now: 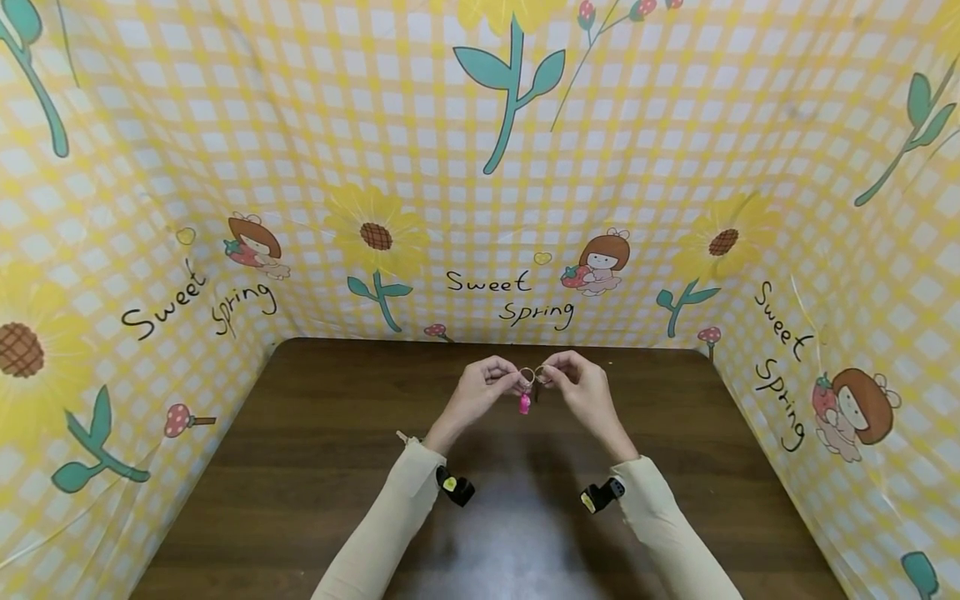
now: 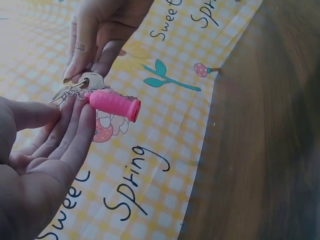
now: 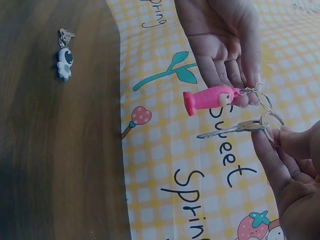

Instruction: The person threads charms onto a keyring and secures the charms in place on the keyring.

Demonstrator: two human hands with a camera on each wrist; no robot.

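My left hand (image 1: 483, 392) pinches a metal split ring with a pink figure charm (image 3: 212, 98) hanging from it on a short chain. Opposite it, my right hand (image 1: 585, 396) pinches a second ring (image 3: 278, 119) between thumb and finger. A silver key (image 3: 230, 130) hangs from that second ring. Both rings meet between the fingertips; whether they are linked I cannot tell. In the head view the hands are raised over the far part of the table, with the pink charm dangling between them.
On the brown wooden table (image 1: 315, 467) lies a white astronaut keychain (image 3: 65, 64) with a metal clasp, seen in the right wrist view. A yellow checked cloth (image 1: 420, 150) with flower prints walls the table at the back and both sides.
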